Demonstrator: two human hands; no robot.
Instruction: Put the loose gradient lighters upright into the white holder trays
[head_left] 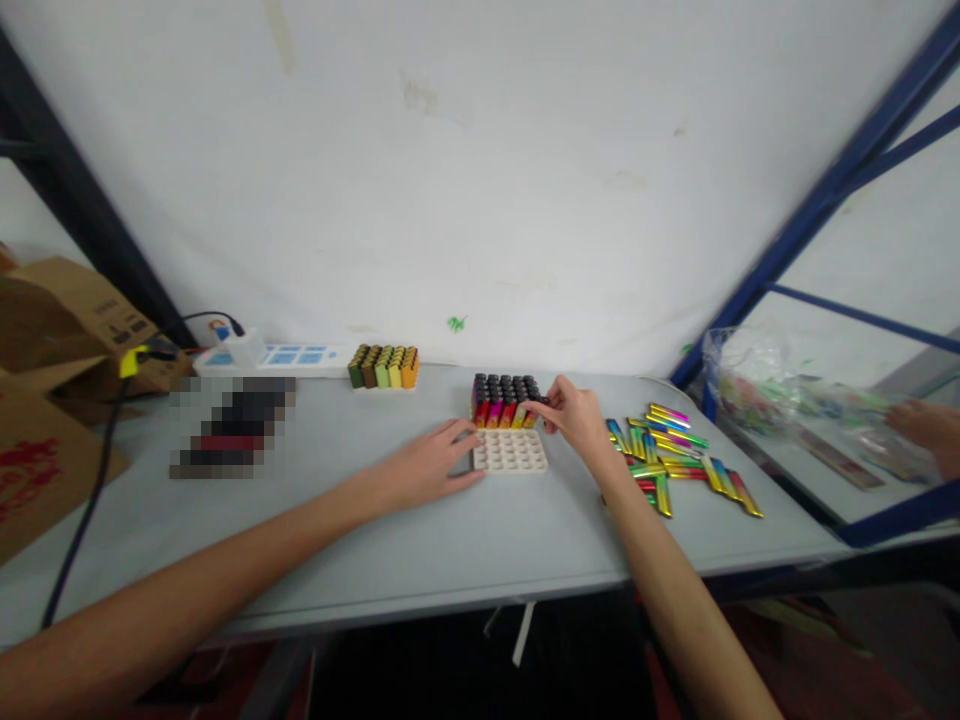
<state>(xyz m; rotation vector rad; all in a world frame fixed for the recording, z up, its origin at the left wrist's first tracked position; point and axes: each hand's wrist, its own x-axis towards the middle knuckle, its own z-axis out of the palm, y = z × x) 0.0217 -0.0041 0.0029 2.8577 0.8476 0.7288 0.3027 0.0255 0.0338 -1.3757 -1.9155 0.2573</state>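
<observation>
A white tray (510,451) with rows of round holes lies on the grey table, with no lighters in it. My left hand (442,465) rests at its left edge, fingers spread and holding nothing. Directly behind the tray stands a block of upright lighters (495,402) with black tops and red, pink and yellow bodies. At the right end of that block, my right hand (566,408) pinches a small dark-topped item, probably a lighter, mostly hidden by the fingers. Shiny multicoloured metallic pieces (667,468) lie scattered right of my right hand.
Against the wall stand a second lighter block (384,367) and a white power strip (300,360). Cardboard boxes (60,400) and a black cable are at the left. Beyond the blue frame (787,240) at right, another person's hand (919,425) is near plastic bags.
</observation>
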